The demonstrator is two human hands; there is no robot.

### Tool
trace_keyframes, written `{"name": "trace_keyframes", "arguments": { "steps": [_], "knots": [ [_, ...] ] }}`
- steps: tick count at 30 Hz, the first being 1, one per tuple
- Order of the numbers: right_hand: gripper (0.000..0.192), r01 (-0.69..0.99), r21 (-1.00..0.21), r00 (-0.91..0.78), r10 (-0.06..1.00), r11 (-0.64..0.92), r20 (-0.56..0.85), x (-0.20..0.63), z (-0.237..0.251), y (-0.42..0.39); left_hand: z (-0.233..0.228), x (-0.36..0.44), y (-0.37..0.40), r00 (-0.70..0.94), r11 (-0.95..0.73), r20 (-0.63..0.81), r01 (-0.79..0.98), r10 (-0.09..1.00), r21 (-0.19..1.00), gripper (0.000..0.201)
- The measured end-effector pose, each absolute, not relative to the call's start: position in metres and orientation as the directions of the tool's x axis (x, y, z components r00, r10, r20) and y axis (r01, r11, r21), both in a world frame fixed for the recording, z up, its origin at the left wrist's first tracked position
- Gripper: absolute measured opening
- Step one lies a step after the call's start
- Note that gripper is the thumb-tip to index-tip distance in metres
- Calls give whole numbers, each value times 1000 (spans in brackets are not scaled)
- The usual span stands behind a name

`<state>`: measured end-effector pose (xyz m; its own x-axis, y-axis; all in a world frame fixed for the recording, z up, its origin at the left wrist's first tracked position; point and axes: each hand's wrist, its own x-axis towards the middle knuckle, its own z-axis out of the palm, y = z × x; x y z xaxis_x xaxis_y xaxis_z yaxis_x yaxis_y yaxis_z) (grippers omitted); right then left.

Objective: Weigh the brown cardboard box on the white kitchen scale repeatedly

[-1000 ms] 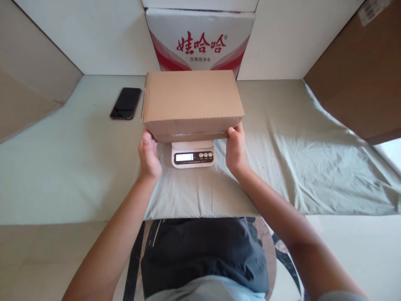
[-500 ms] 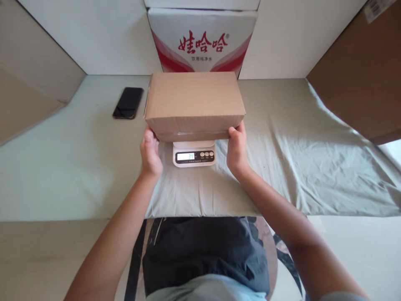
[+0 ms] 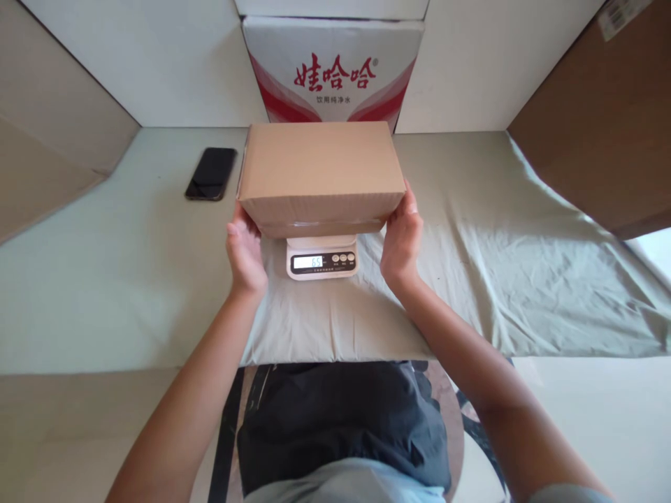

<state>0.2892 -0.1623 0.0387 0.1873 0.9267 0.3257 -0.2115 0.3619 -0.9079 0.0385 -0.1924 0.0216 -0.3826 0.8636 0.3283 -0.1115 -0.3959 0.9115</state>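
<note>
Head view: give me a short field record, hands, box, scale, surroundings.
left hand: open, at the near left corner of the cardboard box
right hand: open, palm against the box's right end
box: closed, sits on the scale
scale: white, display lit, digits too small to be sure of
phone: dark, lies left of the box
behind box: red-and-white printed carton
surface: grey-green cloth
</note>
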Motion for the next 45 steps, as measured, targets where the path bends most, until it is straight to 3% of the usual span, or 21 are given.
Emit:
{"name": "trace_keyframes", "arguments": {
  "steps": [6, 11, 19, 26, 33, 45],
  "knots": [
    [77, -257, -907, 232, 932, 334, 277, 291, 41, -161, 25, 40, -190, -450, -395, 300, -132, 841, 909, 95],
    [81, -257, -915, 241, 937, 313, 253, 293, 43, -160, 24, 39, -189, -439, -404, 312, -133, 843, 905, 92],
    [81, -184, -923, 179, 935, 338, 306, 296, 35, -152, 22, 39, -187, -444, -382, 300, -107, 844, 918, 102],
    [75, -174, -922, 158, 934, 345, 320, 294, 34, -152, 25, 38, -190, -405, -342, 269, -118, 874, 932, 91],
    [73, -189, -925, 189, 937, 329, 294, 292, 35, -151, 27, 39, -192, -394, -319, 272, -59, 878, 946, 98],
    [71, -168, -933, 153, 944, 318, 294, 291, 48, -157, 21, 41, -190, -381, -380, 314, -110, 870, 918, 104]
  ]
}}
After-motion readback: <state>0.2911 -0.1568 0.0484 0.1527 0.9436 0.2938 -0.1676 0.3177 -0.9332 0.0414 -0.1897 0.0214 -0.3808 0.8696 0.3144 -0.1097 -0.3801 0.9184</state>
